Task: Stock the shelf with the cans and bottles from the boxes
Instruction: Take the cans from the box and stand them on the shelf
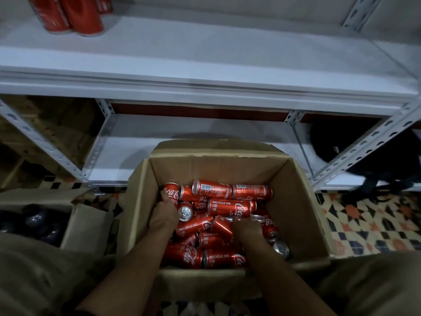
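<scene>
Both forearms reach down into open cardboard box [298, 190] holding loose red cans [230, 208]. Left hand [163, 216] curls round upright can [170, 192], far left. Right hand [245, 226] rests on pile, grip unclear. Shelf [205, 65] beyond; three cans [75, 14] standing far left.

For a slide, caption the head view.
Both hands, left and right, reach among red Coca-Cola cans in a cardboard box below a white shelf.

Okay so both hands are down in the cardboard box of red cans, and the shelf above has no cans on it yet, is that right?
Not quite. Both hands, left hand and right hand, are down in the cardboard box among the red cans, but the shelf above already holds a few red cans at its far left, as the head view shows.
</scene>
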